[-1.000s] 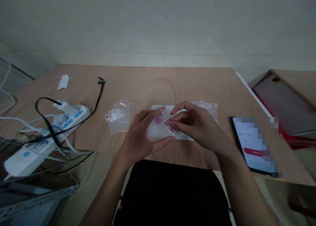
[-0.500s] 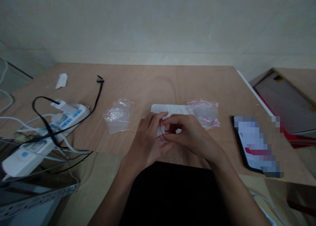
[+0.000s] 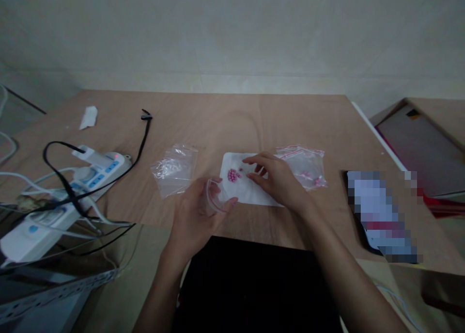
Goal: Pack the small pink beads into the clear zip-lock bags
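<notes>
My left hand (image 3: 191,219) is curled round a small clear zip bag (image 3: 215,196), its mouth gaping towards the right. Pink beads (image 3: 232,175) lie in a tight cluster on a white sheet (image 3: 254,193), with a few strays just right of them. Over that sheet hovers my right hand (image 3: 272,175), thumb and forefinger apart beside the stray beads; I see nothing between the fingertips. Right of the sheet, partly behind my right hand, lies another zip bag (image 3: 308,166) with pink beads inside. Several flat clear bags (image 3: 176,170) are piled to the left.
A white power strip (image 3: 98,178) with tangled cables covers the table's left side. A black cable (image 3: 145,134) reaches inward from it. At the right edge lies a phone (image 3: 378,212). A scrap of white paper (image 3: 88,117) rests at the back left.
My hands have moved apart. The left has drawn back left with the bag, its mouth now wide. The right has let go of the bag's red-lined edge and opened. The bead cluster is now visible.
</notes>
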Available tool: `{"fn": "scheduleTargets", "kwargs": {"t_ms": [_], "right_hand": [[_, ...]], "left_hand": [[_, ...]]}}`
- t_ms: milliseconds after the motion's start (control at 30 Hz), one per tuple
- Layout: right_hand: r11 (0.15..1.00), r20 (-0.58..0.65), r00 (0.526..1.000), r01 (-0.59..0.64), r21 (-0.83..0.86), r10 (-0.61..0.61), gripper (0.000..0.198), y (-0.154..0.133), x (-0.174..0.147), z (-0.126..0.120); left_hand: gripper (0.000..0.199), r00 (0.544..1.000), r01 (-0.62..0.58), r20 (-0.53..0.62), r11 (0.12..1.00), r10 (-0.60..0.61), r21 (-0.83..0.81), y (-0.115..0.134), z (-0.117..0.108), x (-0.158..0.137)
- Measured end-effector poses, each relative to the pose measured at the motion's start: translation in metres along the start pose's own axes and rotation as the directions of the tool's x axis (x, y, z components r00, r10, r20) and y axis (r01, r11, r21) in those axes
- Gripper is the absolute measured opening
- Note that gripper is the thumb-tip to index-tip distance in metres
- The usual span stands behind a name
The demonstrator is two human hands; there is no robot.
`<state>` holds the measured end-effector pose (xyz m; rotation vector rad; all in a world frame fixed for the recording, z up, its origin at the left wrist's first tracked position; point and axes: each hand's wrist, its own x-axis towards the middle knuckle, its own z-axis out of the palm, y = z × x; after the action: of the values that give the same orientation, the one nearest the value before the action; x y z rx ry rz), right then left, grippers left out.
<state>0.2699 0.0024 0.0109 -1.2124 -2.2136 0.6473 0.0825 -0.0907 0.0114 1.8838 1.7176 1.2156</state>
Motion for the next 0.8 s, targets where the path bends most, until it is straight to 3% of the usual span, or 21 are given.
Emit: {"fn": "scheduleTargets", "kwargs": {"t_ms": [133, 267, 600, 800], "right_hand": [[0.993, 0.144, 0.989, 0.056, -0.104, -0.041, 0.026, 0.004, 0.015, 0.017], [0.986, 0.162, 0.985, 0.079, -0.149, -0.055, 0.014, 0.002, 0.019, 0.024], [0.947, 0.202, 0.979, 0.085, -0.311, -0.022, 0.023, 0.001, 0.02, 0.023], [0.953, 0.191, 0.981, 0.042, -0.301, 0.017, 0.019, -0.001, 0.026, 0.017]], "left_hand": [[0.048, 0.995, 0.088, -0.033, 0.991, -0.092, -0.105, 0.001, -0.001, -0.005], [0.045, 0.992, 0.114, -0.03, 0.981, -0.12, -0.154, 0.0, -0.002, -0.008], [0.04, 0.996, 0.085, 0.029, 0.989, -0.082, -0.122, -0.003, -0.001, -0.007], [0.048, 0.991, 0.125, -0.024, 0.985, -0.129, -0.122, -0.004, 0.005, -0.005]]}}
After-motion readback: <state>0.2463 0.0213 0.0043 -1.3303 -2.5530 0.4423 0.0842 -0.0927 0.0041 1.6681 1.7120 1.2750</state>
